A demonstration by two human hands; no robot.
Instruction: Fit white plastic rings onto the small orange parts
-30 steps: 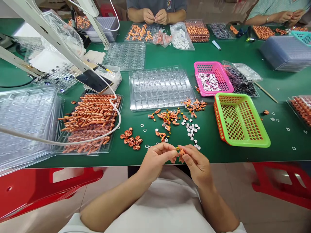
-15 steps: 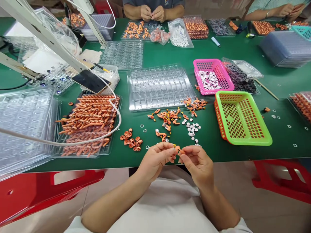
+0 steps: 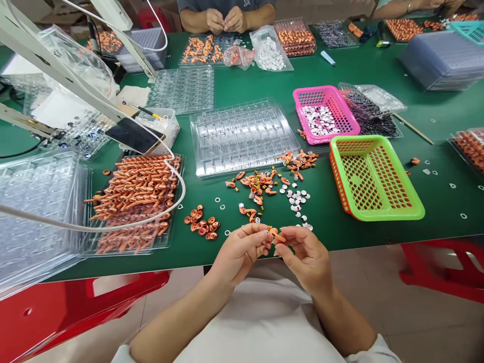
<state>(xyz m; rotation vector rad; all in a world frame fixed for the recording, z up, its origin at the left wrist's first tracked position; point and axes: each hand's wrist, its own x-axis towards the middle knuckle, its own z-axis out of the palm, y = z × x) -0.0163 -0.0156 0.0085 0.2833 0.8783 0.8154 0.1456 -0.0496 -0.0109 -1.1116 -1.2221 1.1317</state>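
Observation:
Close to the table's front edge, both my hands hold a small orange earbud housing (image 3: 278, 235) between their fingertips. My left hand (image 3: 241, 252) pinches its left end, where a bit of yellow shows. On the other end, the thumb and fingers of my right hand (image 3: 307, 257) are closed. Just beyond the hands lie loose orange earbud pieces with yellow bits (image 3: 260, 184) and small white-and-black round discs (image 3: 299, 200). Left of these sits a group of orange cup-shaped caps (image 3: 202, 223).
A lime-green basket (image 3: 410, 212) stands to the right, a pink basket (image 3: 353, 128) with white pieces behind it. A clear tray (image 3: 242, 136) lies ahead. At left are a tray of orange stems (image 3: 132, 186), a phone (image 3: 136, 135) and a white cable. A co-worker's hands (image 3: 226, 20) are across the table.
The orange housing has turned slightly between my fingertips, its stem end now tilting differently. The whole view has shifted a little; the hands stay in nearly the same place.

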